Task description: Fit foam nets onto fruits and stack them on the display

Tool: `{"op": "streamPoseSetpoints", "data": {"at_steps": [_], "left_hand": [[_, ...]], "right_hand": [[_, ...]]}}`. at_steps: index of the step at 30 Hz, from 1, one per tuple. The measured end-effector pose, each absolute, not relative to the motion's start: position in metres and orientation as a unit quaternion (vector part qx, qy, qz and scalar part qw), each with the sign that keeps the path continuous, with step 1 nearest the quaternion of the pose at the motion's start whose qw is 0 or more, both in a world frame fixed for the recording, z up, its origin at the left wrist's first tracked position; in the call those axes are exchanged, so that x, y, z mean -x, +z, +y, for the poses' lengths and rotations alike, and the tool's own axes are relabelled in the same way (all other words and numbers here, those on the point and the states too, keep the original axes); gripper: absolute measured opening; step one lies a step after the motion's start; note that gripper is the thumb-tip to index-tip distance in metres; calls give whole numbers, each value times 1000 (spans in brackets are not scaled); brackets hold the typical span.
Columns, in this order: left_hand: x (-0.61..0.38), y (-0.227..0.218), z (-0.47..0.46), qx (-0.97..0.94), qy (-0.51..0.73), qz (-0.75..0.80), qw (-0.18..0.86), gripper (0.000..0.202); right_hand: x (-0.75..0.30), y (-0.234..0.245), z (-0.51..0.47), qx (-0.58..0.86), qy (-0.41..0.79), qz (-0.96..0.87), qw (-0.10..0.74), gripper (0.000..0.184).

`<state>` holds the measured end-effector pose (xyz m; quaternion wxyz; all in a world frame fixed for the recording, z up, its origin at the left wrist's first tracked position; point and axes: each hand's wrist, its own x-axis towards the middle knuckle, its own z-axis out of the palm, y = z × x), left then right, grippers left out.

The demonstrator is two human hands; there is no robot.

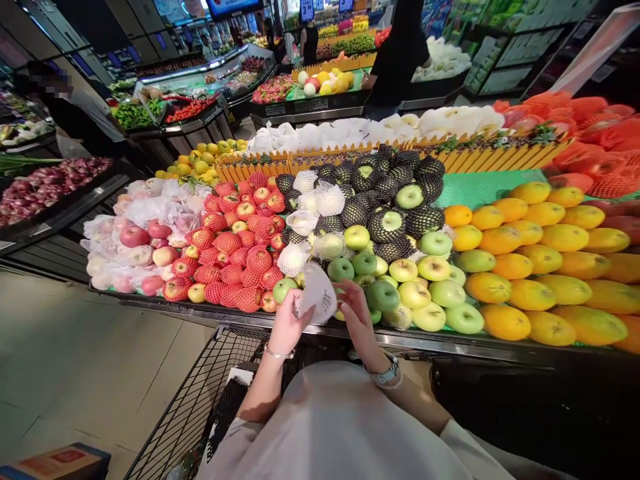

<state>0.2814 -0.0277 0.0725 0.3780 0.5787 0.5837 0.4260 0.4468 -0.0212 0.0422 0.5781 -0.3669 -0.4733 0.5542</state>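
Observation:
My left hand (pixel 288 321) is closed on the edge of a white foam fruit net (pixel 319 293), which looks loose and stands up above the front of the fruit stand. My right hand (pixel 356 313) is just to the right of the net, its fingers bent and apart; whether a fingertip touches the net I cannot tell. Behind the hands lie green apples (pixel 384 295), with red apples in red foam nets (pixel 230 273) to the left. Apples in black foam nets (pixel 390 227) are heaped farther back, beside several white foam nets (pixel 323 199).
Orange-yellow papayas (pixel 505 323) fill the stand's right side, and bagged apples (pixel 135 237) its left. A wire shopping cart (pixel 175 407) stands below my left arm, near a cardboard box (pixel 63 461). Two people (pixel 400 60) (pixel 80 110) stand farther off among other produce stands.

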Motion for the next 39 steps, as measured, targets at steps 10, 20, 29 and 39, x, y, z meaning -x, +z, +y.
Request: {"op": "streamPoseSetpoints", "data": {"at_steps": [10, 20, 29, 39], "left_hand": [[-238, 83, -67, -674, 224, 571, 412, 22], [-160, 32, -95, -549, -47, 712, 435, 41], [-175, -3, -103, -552, -11, 749, 367, 42], [-225, 5, -70, -458, 447, 677, 364, 42]], "right_hand": [[-420, 4, -22, 242, 782, -463, 339, 68], [-398, -27, -26, 345, 686, -524, 369, 31], [-399, -19, -36, 359, 639, -565, 379, 11], [-405, -28, -29, 336, 734, -383, 448, 24]]}}
